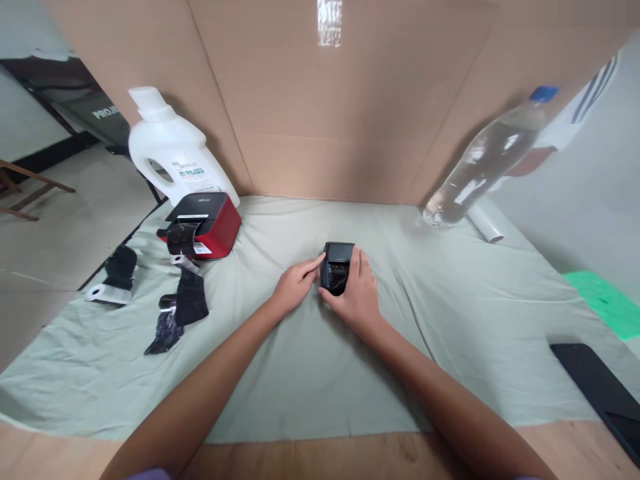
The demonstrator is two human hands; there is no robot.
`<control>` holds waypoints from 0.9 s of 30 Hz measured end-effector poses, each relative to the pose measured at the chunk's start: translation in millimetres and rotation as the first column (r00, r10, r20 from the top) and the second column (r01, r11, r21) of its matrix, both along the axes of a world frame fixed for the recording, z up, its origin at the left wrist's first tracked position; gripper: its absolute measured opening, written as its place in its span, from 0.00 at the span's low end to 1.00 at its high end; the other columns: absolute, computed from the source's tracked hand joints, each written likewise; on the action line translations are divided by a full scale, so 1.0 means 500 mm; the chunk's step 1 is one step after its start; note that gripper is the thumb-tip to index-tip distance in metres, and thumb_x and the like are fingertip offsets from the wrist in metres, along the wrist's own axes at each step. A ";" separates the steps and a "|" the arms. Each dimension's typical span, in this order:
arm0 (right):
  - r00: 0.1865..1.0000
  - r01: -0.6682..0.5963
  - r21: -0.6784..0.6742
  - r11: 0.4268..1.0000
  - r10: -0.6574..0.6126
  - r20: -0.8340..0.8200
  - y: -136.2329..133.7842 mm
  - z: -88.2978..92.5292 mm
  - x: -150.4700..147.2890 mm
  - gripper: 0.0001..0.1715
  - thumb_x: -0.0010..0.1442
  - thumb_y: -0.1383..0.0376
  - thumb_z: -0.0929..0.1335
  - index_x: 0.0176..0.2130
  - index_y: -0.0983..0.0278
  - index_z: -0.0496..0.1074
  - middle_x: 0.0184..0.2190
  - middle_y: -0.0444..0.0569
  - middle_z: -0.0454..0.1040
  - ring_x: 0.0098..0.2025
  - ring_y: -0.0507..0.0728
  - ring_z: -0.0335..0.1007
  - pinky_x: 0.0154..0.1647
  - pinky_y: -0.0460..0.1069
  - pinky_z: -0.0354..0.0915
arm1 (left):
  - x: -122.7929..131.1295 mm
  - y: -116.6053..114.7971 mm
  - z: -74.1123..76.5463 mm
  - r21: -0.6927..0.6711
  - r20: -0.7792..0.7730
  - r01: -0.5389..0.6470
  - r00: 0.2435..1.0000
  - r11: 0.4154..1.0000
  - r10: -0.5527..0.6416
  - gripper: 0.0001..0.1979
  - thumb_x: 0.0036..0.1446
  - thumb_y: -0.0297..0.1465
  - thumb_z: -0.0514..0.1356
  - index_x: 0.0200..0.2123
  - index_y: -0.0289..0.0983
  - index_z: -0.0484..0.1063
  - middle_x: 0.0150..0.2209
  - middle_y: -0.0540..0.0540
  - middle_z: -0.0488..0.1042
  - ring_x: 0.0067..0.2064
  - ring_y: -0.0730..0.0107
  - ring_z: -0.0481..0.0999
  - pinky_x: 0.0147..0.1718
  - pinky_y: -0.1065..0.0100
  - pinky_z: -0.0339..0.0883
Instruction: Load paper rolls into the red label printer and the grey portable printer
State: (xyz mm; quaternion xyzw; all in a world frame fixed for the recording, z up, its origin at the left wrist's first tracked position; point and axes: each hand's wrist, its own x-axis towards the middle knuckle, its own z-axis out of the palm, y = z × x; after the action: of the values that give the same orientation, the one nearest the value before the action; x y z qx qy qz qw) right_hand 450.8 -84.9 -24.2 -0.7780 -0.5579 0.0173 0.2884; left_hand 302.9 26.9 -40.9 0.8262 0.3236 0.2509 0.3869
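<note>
A small black printer-like device [340, 267] sits on the cloth in front of me, with a flat panel at its far end and a dark glossy strip in its near half. My right hand [357, 293] wraps round its right side and near edge, fingers on top and thumb at the near left corner, closed on it. From the left, my left hand [296, 285] presses its fingertips against the device's left side. The fingers of that hand are mostly together, and its far fingers are partly hidden. The device's underside is hidden.
A red and black label printer [220, 227] stands at left before a white detergent bottle [175, 147]. Black strips [191, 297] and a small roll [107, 293] lie nearby. At right are a leaning water bottle [485, 167], a white tube [485, 223] and a phone [595, 387]. Cardboard [330, 100] rises behind.
</note>
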 end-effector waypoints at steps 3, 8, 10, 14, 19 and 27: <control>0.999 -0.005 0.036 0.999 0.004 0.044 -0.002 -0.013 -0.007 0.64 0.56 0.52 0.70 0.75 0.66 0.34 0.72 0.71 0.48 0.67 0.76 0.56 0.59 0.67 0.61 | 0.011 0.006 0.005 -0.017 0.081 0.022 0.996 1.000 -0.021 0.27 0.65 0.28 0.50 0.66 0.39 0.68 0.41 0.46 0.79 0.43 0.67 0.76 0.51 0.66 0.69; 0.997 -0.033 0.036 0.999 0.031 0.065 -0.010 -0.020 -0.003 0.62 0.56 0.52 0.70 0.75 0.63 0.36 0.72 0.69 0.46 0.67 0.76 0.55 0.59 0.66 0.61 | 0.064 0.059 0.034 -0.118 0.116 -0.032 0.992 0.993 0.046 0.28 0.67 0.31 0.50 0.68 0.34 0.64 0.39 0.46 0.79 0.41 0.66 0.76 0.51 0.63 0.70; 0.996 -0.036 0.026 0.999 0.034 0.080 -0.011 -0.020 -0.002 0.60 0.56 0.52 0.70 0.75 0.60 0.39 0.72 0.67 0.45 0.67 0.76 0.56 0.59 0.66 0.61 | 0.091 0.086 0.042 -0.139 0.119 -0.039 0.991 0.990 0.055 0.28 0.66 0.30 0.51 0.68 0.33 0.65 0.38 0.46 0.80 0.42 0.65 0.77 0.52 0.63 0.69; 0.997 -0.026 0.026 0.999 0.024 0.080 -0.009 -0.022 -0.001 0.59 0.56 0.52 0.71 0.75 0.59 0.41 0.72 0.66 0.45 0.67 0.75 0.56 0.59 0.66 0.61 | 0.114 0.110 0.043 -0.195 0.105 -0.024 0.993 0.981 0.045 0.27 0.63 0.29 0.52 0.65 0.32 0.69 0.37 0.45 0.82 0.43 0.63 0.78 0.50 0.63 0.70; 0.999 -0.021 0.062 0.998 0.023 -0.033 -0.010 -0.026 0.006 0.63 0.55 0.52 0.71 0.75 0.60 0.35 0.70 0.67 0.50 0.68 0.75 0.54 0.60 0.70 0.60 | 0.100 0.080 0.066 0.083 -0.009 -0.120 0.993 0.989 0.121 0.22 0.66 0.35 0.54 0.59 0.36 0.76 0.37 0.44 0.82 0.39 0.64 0.78 0.44 0.66 0.70; 0.943 0.028 0.198 0.980 0.040 -0.331 -0.012 -0.036 0.032 0.53 0.62 0.49 0.66 0.73 0.65 0.40 0.65 0.67 0.55 0.64 0.71 0.59 0.62 0.69 0.59 | 0.173 0.069 0.189 0.187 -0.742 0.206 0.671 0.961 0.001 0.17 0.54 0.36 0.69 0.48 0.40 0.82 0.47 0.38 0.82 0.50 0.50 0.80 0.47 0.61 0.71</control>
State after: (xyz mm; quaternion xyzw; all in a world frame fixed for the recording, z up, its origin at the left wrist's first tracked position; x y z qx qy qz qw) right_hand 466.9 -91.0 -42.3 -0.7292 -0.5024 0.0937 0.4551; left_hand 389.6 61.4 53.8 0.9165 0.3693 -0.0852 0.1282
